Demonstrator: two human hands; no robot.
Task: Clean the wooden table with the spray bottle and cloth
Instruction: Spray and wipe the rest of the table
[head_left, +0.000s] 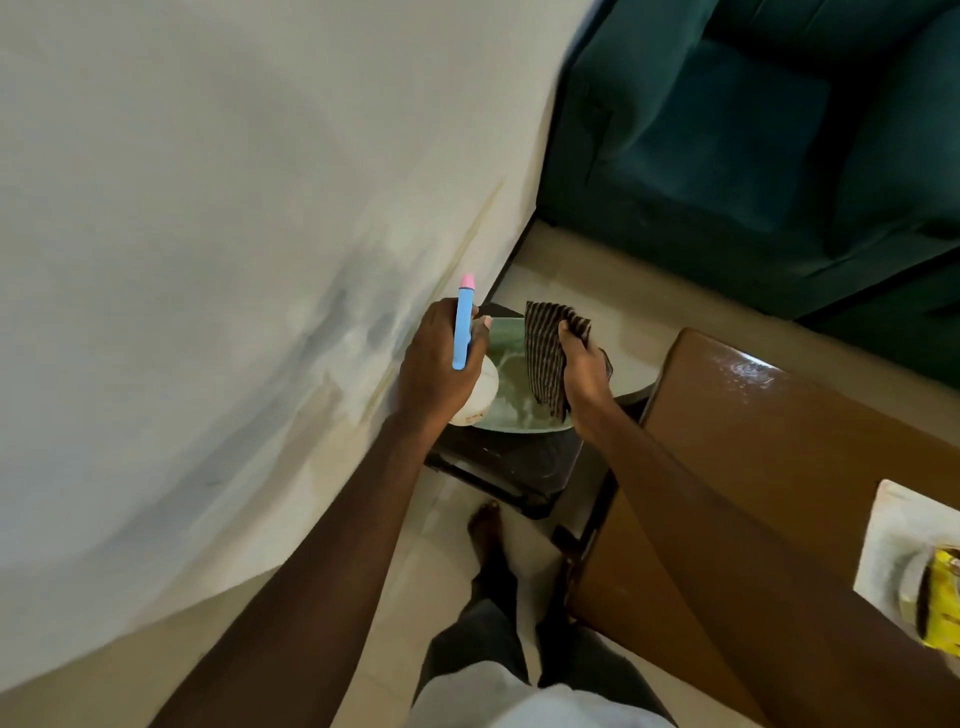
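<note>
Overhead, striped cloth (545, 358), blue-topped white spray bottle (480, 384)

Legible text: none.
The spray bottle (475, 384) shows a small reddish mark near the base of its white body, too blurred to read. The yellow packet (941, 603) at the right edge of the wooden surface (779, 467) carries dark print, likewise too smeared and cropped to make out. No brand, number or sign can be read elsewhere.
</note>
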